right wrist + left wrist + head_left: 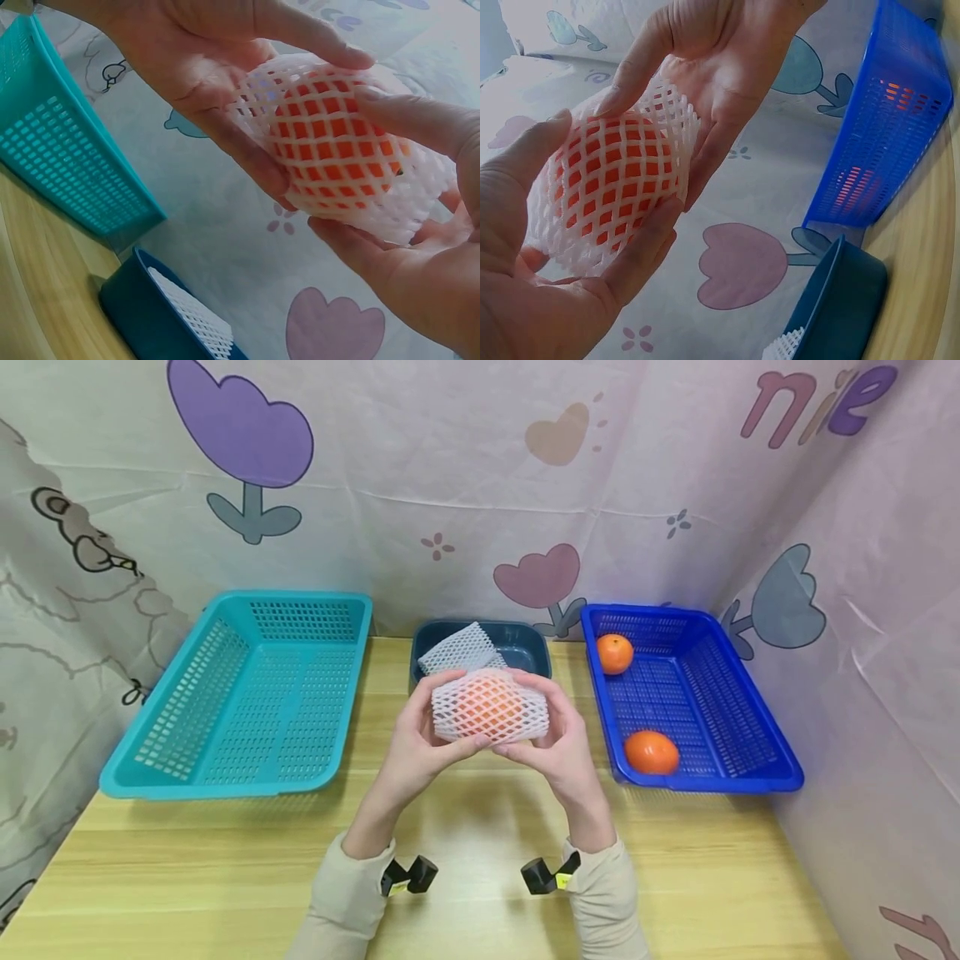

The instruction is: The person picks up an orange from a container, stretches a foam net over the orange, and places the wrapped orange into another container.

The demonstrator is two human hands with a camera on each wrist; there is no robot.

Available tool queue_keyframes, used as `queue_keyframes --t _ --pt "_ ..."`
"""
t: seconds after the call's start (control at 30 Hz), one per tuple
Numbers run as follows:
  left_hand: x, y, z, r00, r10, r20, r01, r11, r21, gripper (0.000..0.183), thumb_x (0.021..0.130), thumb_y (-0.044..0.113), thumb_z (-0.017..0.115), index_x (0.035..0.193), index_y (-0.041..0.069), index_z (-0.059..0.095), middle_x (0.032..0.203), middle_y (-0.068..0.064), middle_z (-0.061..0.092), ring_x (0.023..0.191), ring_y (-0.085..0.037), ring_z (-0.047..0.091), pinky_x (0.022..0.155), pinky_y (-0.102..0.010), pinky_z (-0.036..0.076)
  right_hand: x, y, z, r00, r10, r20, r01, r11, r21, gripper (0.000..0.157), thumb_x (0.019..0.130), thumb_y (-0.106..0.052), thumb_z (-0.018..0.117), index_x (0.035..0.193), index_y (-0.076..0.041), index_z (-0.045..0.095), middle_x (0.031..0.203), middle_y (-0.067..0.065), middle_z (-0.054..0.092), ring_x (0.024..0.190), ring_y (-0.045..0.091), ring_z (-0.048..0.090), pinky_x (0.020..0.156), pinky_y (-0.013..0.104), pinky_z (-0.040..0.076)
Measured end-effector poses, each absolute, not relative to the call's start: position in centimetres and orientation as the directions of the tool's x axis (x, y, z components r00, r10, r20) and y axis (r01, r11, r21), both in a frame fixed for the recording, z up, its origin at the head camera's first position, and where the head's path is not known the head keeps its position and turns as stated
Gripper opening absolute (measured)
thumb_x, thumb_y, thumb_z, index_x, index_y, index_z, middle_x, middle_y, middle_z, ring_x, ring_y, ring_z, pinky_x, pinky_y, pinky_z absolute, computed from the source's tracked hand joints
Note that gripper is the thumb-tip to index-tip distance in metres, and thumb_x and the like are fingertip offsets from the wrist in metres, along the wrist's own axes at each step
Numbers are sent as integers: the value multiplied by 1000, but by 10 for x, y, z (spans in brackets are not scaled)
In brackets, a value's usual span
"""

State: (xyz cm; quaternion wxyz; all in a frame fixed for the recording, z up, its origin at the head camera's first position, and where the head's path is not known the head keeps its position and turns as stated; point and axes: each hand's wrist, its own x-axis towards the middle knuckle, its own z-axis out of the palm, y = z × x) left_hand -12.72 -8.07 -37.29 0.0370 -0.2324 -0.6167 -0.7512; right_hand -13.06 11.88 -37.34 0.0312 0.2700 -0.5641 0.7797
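Both hands hold an orange fruit (489,707) wrapped in a white foam net sleeve (446,710), raised above the table in the head view. My left hand (422,739) grips its left end, thumb at the front and fingers behind. On the right end, my right hand (558,739) has the same grip, and the two thumbtips nearly meet. Through the mesh the fruit shows in the left wrist view, where the net (615,172) reaches past it on both sides. A bit of green shows on the fruit (337,142) in the right wrist view.
Behind the hands stands a dark teal bin (525,647) with more foam nets (461,649) in it. A turquoise basket (277,693) is at left. The blue basket (697,693) at right holds two orange fruits (651,752). Printed cloth (405,460) hangs behind the wooden table (465,827).
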Motion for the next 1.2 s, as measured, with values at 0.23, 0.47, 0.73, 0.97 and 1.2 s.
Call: queue_keyframes --t 0.23,0.47,0.73,0.97,1.2 --pt "-128 -81 -375 -867 220 446 393 -245 886 79 73 -15 78 141 3 43 140 -15 45 119 -32 53 89 -42 56 -130 122 -372 -870 -278 408 -324 -301 -897 87 73 8 83 148 -6 39 147 18 42 128 33 43 104 36 47" --pt "-130 -84 -378 -793 235 561 522 -212 826 80 64 -24 79 134 -3 48 143 -16 43 131 -33 44 99 -43 50 -129 125 -370 -876 -368 311 -218 -271 -937 89 77 0 83 151 -8 34 147 15 39 129 33 42 103 35 47" --pt "-130 -84 -378 -748 272 606 569 -207 796 77 62 -25 80 130 -7 49 146 -18 41 137 -34 38 103 -43 47 -129 122 -369 -905 -317 284 -216 -233 -948 77 78 0 82 145 -8 44 143 15 44 123 34 46 96 35 51" --pt "-128 -85 -374 -775 285 564 522 -215 826 83 63 -22 81 136 -4 46 150 -15 38 136 -32 40 105 -42 46 -129 119 -369 -903 -279 328 -255 -270 -929 77 74 4 84 141 -6 48 141 17 45 122 35 47 95 37 53" --pt "-127 -87 -374 -826 263 498 446 -233 864 75 76 -14 76 142 1 43 147 -13 41 125 -31 49 98 -39 52 -131 118 -372 -862 -277 424 -339 -308 -889 79 71 8 85 139 -3 48 144 19 43 127 36 44 101 36 48"
